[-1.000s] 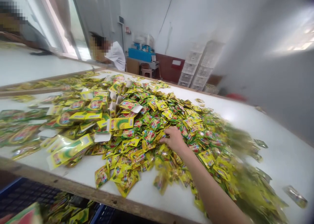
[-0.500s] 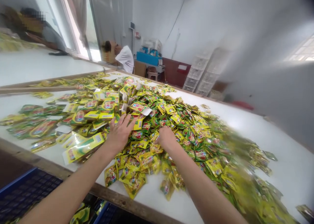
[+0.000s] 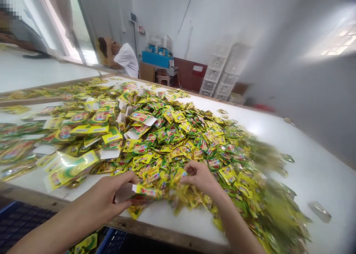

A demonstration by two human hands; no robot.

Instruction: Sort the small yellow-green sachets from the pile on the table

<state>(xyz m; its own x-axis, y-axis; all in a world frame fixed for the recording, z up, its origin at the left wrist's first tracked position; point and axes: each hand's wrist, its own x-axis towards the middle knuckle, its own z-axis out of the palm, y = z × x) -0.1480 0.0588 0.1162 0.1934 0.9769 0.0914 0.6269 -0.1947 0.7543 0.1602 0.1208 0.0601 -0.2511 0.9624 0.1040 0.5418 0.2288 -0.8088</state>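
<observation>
White crates (image 3: 212, 75) stacked by wall (image 3: 217, 20); stool (image 3: 163, 78) near blue equipment (image 3: 156, 59); hanging curtain (image 3: 61, 10).

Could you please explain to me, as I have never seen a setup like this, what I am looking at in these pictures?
Gladly. There is no machine here: a person works with two bare hands, seen by a camera worn on the head that looks forward and down. On the white table lies a large heap of yellow and green packets, with printed boxes to the left. The left hand holds a small open box near the table's front edge. The right hand is at the heap; blur hides whether it grips a packet. Below the edge is a blue crate.
</observation>
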